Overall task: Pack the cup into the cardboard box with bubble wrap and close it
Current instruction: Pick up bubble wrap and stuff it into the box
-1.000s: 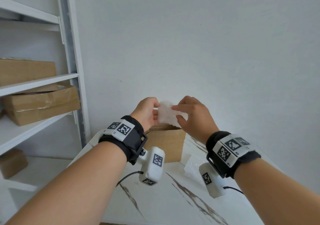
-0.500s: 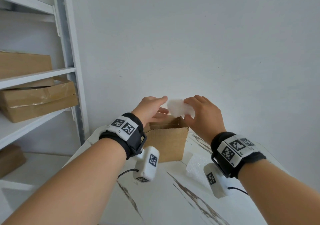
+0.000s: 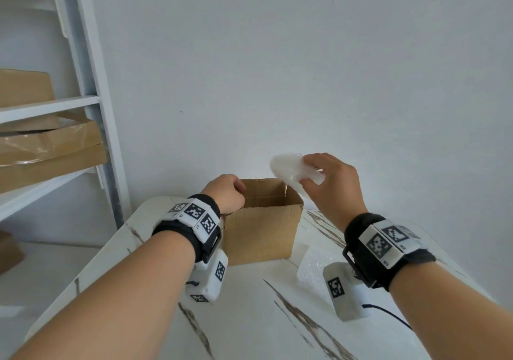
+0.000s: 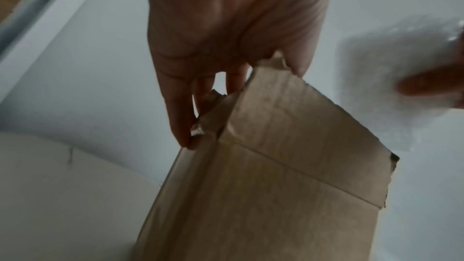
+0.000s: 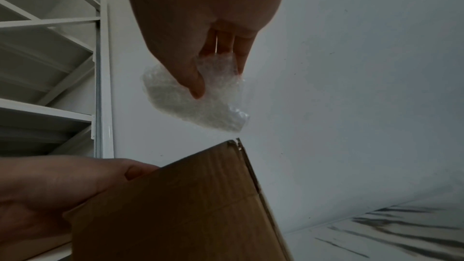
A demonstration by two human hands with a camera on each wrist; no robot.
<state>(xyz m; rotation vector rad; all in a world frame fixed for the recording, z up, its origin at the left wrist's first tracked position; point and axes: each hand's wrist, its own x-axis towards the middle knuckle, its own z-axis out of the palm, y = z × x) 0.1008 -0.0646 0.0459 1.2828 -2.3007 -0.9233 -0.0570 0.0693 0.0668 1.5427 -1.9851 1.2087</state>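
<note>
Right hand [image 3: 331, 182] pinches bubble wrap [image 3: 288, 169] above the open cardboard box [image 3: 262, 233] — left hand [image 3: 226, 193] grips its flap [image 4: 296, 118].

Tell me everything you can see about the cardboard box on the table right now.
The cardboard box is plain brown corrugated card, small and roughly cubic, standing upright on the white marble-look table near the wall. Its top is open, flaps raised, edges slightly torn; its inside is not visible. The left hand grips the left flap at the rim. The right hand holds a bubble wrap bundle above the box's right side, not touching it. A second piece of bubble wrap lies to the box's right.
</note>
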